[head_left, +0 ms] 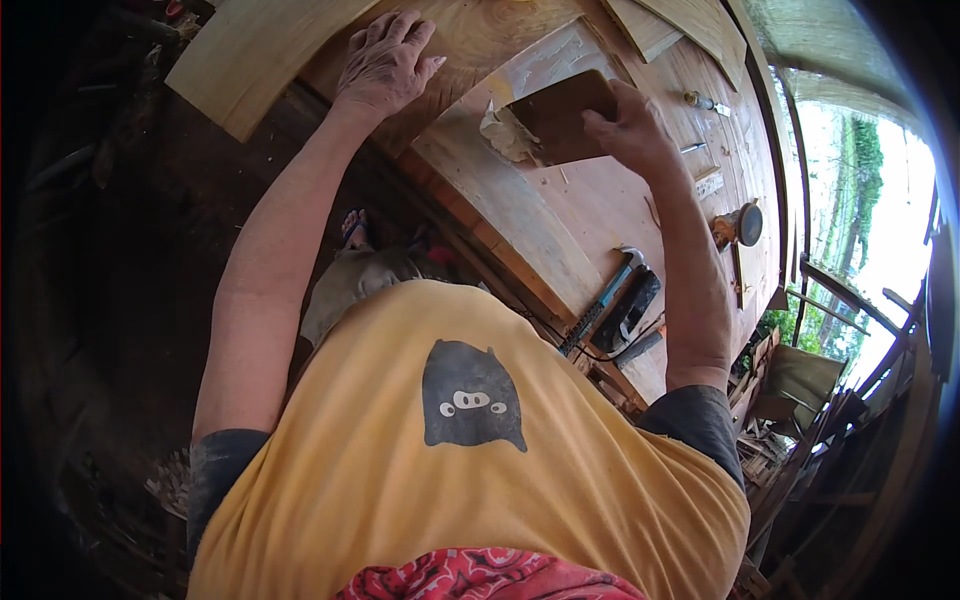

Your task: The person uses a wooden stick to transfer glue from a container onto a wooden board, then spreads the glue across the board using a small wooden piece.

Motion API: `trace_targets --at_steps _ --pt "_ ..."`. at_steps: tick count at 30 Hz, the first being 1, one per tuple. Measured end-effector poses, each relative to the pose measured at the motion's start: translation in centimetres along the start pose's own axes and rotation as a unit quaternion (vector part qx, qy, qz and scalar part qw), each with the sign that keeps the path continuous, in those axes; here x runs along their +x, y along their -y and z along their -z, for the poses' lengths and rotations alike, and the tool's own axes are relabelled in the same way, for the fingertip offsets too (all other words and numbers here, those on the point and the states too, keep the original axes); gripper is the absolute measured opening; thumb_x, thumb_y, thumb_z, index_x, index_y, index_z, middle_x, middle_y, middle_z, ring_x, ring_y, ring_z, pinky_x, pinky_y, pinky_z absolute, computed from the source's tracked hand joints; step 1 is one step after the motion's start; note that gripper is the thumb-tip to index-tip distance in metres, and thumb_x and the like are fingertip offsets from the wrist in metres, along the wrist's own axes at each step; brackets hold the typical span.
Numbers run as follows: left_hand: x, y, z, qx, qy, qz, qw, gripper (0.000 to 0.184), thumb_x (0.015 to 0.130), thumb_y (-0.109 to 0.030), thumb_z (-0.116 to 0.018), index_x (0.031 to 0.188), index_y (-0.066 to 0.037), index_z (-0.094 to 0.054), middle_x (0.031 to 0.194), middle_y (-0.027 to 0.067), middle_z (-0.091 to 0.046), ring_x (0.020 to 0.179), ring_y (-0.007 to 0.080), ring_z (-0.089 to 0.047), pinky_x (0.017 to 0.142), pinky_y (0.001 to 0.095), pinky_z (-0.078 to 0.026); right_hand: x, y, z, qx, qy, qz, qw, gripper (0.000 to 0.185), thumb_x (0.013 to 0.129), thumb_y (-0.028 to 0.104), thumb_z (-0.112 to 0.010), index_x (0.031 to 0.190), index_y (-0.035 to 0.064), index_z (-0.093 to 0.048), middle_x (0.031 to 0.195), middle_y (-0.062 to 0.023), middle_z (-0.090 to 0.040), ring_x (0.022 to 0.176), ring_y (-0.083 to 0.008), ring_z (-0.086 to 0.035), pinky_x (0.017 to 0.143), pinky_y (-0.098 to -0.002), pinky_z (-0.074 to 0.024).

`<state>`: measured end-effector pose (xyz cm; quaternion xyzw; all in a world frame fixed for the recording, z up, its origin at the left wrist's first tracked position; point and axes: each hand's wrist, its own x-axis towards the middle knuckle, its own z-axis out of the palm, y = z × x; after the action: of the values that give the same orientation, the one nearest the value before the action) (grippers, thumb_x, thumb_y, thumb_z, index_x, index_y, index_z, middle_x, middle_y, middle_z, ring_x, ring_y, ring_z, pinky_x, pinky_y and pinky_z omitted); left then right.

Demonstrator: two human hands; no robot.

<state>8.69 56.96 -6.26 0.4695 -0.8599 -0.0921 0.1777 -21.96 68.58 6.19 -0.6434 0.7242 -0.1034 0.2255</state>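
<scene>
The brown spreader (558, 118), pale paste (508, 134) heaped along its edge, is over the workbench (610, 210), clamped in the right hand (637, 132); left hand (390, 65), fingers apart, on a wooden panel (485, 40); farther right, a round container (748, 224), contents I can't tell.

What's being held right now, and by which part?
The right hand grips a flat brown plate by the edge opposite its pale paste. The left hand lies on a wooden panel, gripping nothing visible.
</scene>
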Motion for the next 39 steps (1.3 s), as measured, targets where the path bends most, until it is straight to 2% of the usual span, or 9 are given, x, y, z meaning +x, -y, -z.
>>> trace_targets --at_steps 4,8,12,15,20,26,30,38,39 --pt "0.0 0.2 0.0 -0.002 -0.01 0.002 1.0 0.054 0.097 -0.045 -0.06 0.142 -0.014 -0.054 0.148 0.0034 -0.046 0.141 0.0229 -0.038 0.113 0.0429 -0.032 1.4 -0.3 1.6 -0.02 -0.05 -0.033 0.998 0.041 0.08 0.028 -0.071 0.112 0.0031 -0.069 0.094 -0.0199 -0.072 0.089 -0.035 -0.071 0.08 -0.0436 -0.0543" --pt "0.3 0.4 -1.3 0.019 -0.023 -0.009 1.0 0.055 0.097 -0.044 -0.06 0.142 -0.014 -0.054 0.149 0.0035 -0.046 0.141 0.0225 -0.037 0.113 0.043 -0.031 3.3 -4.6 2.5 -0.02 -0.099 0.032 0.994 0.029 0.082 0.022 -0.069 0.101 0.0011 -0.065 0.084 -0.0174 -0.068 0.076 -0.0285 -0.065 0.072 -0.0423 -0.0514" --pt "0.2 0.3 -1.5 0.02 -0.025 -0.009 0.999 0.054 0.096 -0.043 -0.061 0.142 -0.015 -0.055 0.149 0.0034 -0.046 0.14 0.0231 -0.039 0.113 0.0432 -0.032 0.7 -0.1 1.9 0.024 -0.031 0.069 0.997 0.024 0.084 0.021 -0.067 0.093 0.0008 -0.059 0.08 -0.0176 -0.063 0.072 -0.0318 -0.061 0.068 -0.045 -0.0485" --pt "0.5 0.3 -1.2 0.017 -0.017 -0.004 1.0 0.054 0.096 -0.043 -0.062 0.142 -0.016 -0.056 0.149 0.0034 -0.046 0.139 0.0243 -0.04 0.113 0.044 -0.033 -2.3 4.0 0.7 -0.116 -0.009 0.14 0.983 0.02 0.083 0.02 -0.065 0.089 0.0025 -0.057 0.083 -0.0215 -0.063 0.08 -0.0434 -0.061 0.069 -0.0492 -0.0477" --pt "0.3 0.4 -1.2 0.016 -0.016 -0.004 1.0 0.053 0.096 -0.042 -0.063 0.142 -0.016 -0.057 0.149 0.0028 -0.046 0.139 0.0237 -0.041 0.113 0.0441 -0.033 -2.1 1.9 2.0 0.077 0.055 0.076 0.993 0.024 0.083 0.022 -0.065 0.091 0.0006 -0.056 0.082 -0.0219 -0.061 0.08 -0.0409 -0.061 0.07 -0.0486 -0.0464" --pt "0.4 0.3 -1.2 0.019 -0.01 -0.002 1.0 0.054 0.096 -0.042 -0.062 0.143 -0.016 -0.055 0.15 0.0022 -0.046 0.139 0.0227 -0.041 0.114 0.0436 -0.033 -0.3 2.5 1.5 -0.01 0.053 0.079 0.995 0.033 0.08 0.027 -0.069 0.093 -0.001 -0.059 0.083 -0.0211 -0.064 0.082 -0.0393 -0.063 0.073 -0.0471 -0.0489" --pt "0.5 0.4 -1.2 0.02 -0.014 -0.003 1.0 0.054 0.097 -0.042 -0.062 0.143 -0.016 -0.055 0.15 0.0026 -0.045 0.14 0.0234 -0.039 0.114 0.0431 -0.032 3.0 -2.3 2.1 0.011 0.009 -0.03 0.999 0.039 0.073 0.029 -0.07 0.1 0.001 -0.071 0.083 -0.0176 -0.072 0.077 -0.0298 -0.07 0.074 -0.0408 -0.0539" --pt "0.4 0.2 -1.2 0.046 -0.017 -0.005 0.999 0.053 0.097 -0.042 -0.061 0.143 -0.018 -0.054 0.149 0.0034 -0.046 0.141 0.0246 -0.038 0.114 0.0437 -0.032 8.9 -7.3 3.7 0.018 -0.089 0.008 0.996 0.04 0.075 0.028 -0.071 0.104 0.0014 -0.071 0.094 -0.0183 -0.074 0.091 -0.0309 -0.072 0.082 -0.0409 -0.0541" --pt "0.5 0.3 -1.1 0.045 -0.015 -0.004 0.999 0.053 0.097 -0.042 -0.061 0.143 -0.018 -0.054 0.149 0.0033 -0.046 0.141 0.0247 -0.039 0.114 0.0438 -0.033 8.9 -7.1 4.6 -0.055 -0.067 0.026 0.996 0.038 0.081 0.02 -0.073 0.111 -0.0014 -0.069 0.09 -0.0075 -0.073 0.085 -0.0131 -0.067 0.077 -0.0321 -0.0546"
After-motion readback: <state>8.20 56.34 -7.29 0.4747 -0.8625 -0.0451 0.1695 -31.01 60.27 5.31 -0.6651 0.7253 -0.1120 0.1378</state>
